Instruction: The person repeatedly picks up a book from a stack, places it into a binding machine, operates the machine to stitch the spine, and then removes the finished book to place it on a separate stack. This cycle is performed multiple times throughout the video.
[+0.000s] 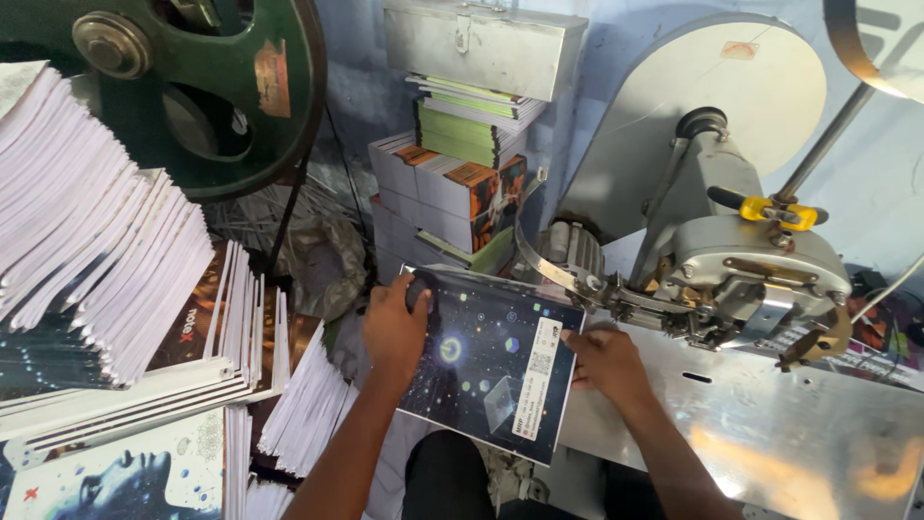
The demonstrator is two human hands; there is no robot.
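Fingers of the left hand (393,327) curl over the far left edge of a dark notebook (491,361) with stars and planets on its cover. Right hand (606,364) presses its right edge, fingers closed on it. It lies half on the shiny metal table (770,433), just beside the grey machine (741,260). White-edged book piles (96,260) lean on the left.
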